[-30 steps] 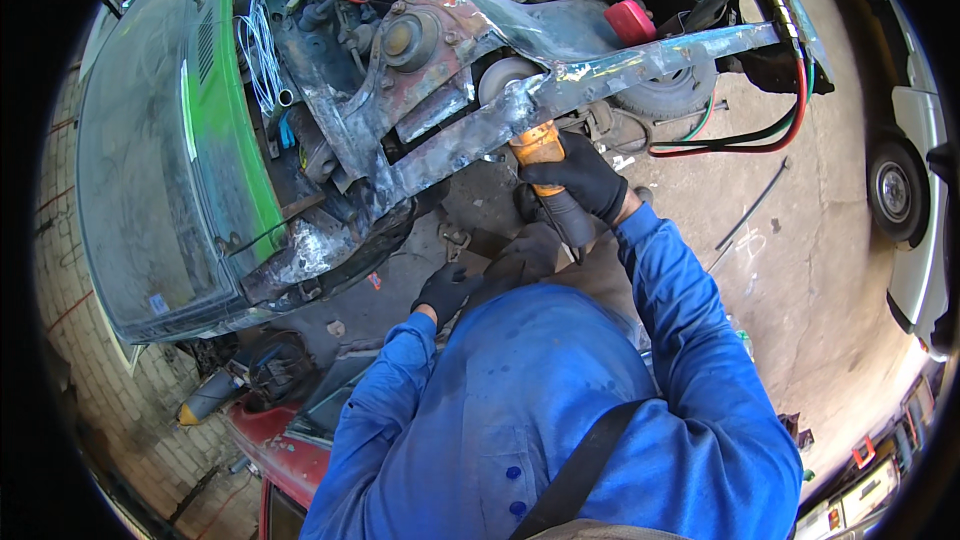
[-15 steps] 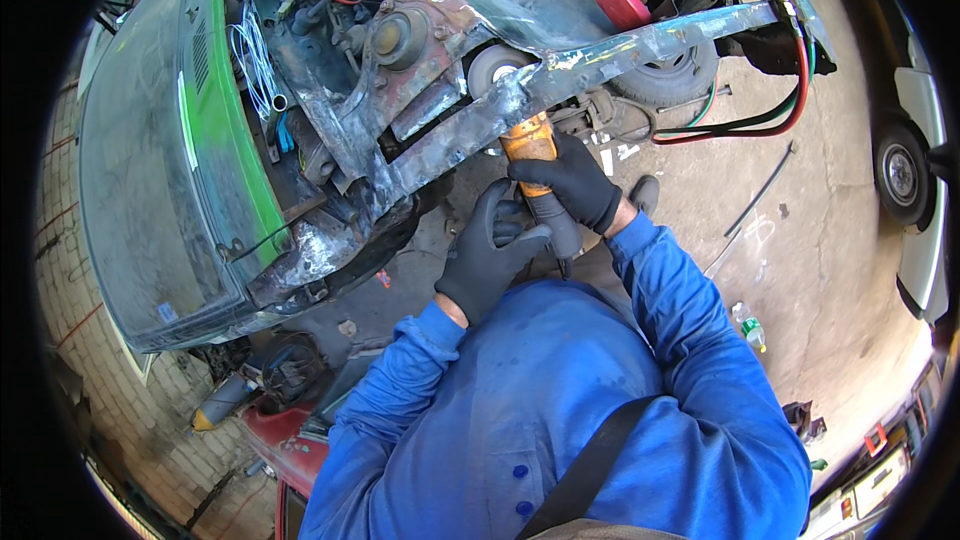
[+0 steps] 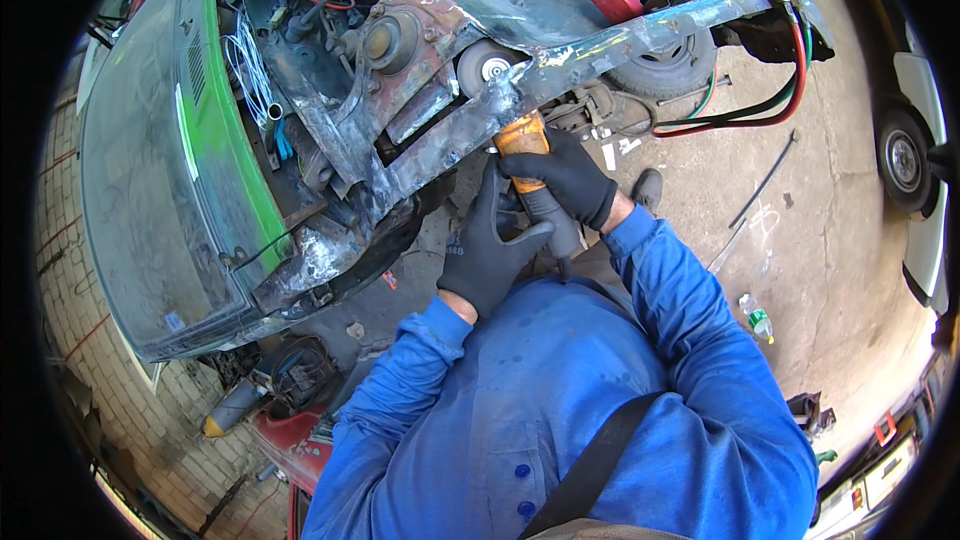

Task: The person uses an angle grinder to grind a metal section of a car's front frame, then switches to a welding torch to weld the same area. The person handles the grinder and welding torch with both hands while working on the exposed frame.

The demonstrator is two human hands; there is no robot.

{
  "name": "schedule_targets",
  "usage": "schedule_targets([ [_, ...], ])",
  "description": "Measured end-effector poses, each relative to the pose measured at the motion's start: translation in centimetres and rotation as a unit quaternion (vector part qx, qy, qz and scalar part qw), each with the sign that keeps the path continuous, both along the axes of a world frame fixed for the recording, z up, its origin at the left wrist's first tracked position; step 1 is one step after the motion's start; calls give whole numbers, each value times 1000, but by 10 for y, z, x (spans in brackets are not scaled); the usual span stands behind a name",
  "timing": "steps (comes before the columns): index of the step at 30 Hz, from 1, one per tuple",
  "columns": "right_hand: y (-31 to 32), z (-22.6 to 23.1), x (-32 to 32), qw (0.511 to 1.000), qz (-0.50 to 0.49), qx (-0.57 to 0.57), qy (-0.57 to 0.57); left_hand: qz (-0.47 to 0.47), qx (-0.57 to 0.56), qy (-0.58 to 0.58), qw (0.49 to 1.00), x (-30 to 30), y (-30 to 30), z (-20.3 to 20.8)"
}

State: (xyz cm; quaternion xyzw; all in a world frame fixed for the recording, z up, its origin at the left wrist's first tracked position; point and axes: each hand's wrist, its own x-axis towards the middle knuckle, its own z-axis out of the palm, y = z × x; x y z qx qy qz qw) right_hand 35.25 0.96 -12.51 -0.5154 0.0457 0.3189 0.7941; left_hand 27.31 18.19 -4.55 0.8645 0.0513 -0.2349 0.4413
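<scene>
My right hand [image 3: 570, 180], in a dark glove, is wrapped round the body of an orange and dark-grey angle grinder [image 3: 523, 137]. The grinder's head is close against the lower edge of a scraped metal rail [image 3: 590, 52] on a stripped vehicle front; its disc is mostly hidden. My left hand [image 3: 487, 255], gloved too, is just left of the grinder. Its index finger stretches up toward the grinder's head and its thumb stands apart. The other fingers are partly hidden behind, and I see nothing held. The grinder's tail points toward my body.
Left of the rail are a green-edged windscreen [image 3: 150, 170] and a coil of pale wire [image 3: 250, 70]. A tyre [image 3: 665, 70] lies beyond the rail. Red and black hoses [image 3: 730, 120] hang at right. A plastic bottle [image 3: 757, 318] and a thin rod [image 3: 765, 180] lie on the floor.
My left index finger has straightened upward beside the grinder's head. The grinder has shifted slightly left in view, still in my right hand. The whole view has moved a little.
</scene>
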Motion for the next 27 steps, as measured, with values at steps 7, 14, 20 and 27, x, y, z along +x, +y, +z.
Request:
schedule_targets([
  [7, 1, -3, 1, 1000, 9, -6, 10, -7, 18, -37, 999, 3, -1, -6],
  [14, 0, -4, 0, 1000, 10, 1, 6, 4, -16, 4, 1000, 4, -1, -5],
  [20, 1, -8, 1, 1000, 14, 6, 7, 13, -18, -5, 1000, 5, -4, -2],
  [27, 0, -8, 2, 1000, 19, 10, 7, 20, -30, 1, 999, 2, 0, -2],
])
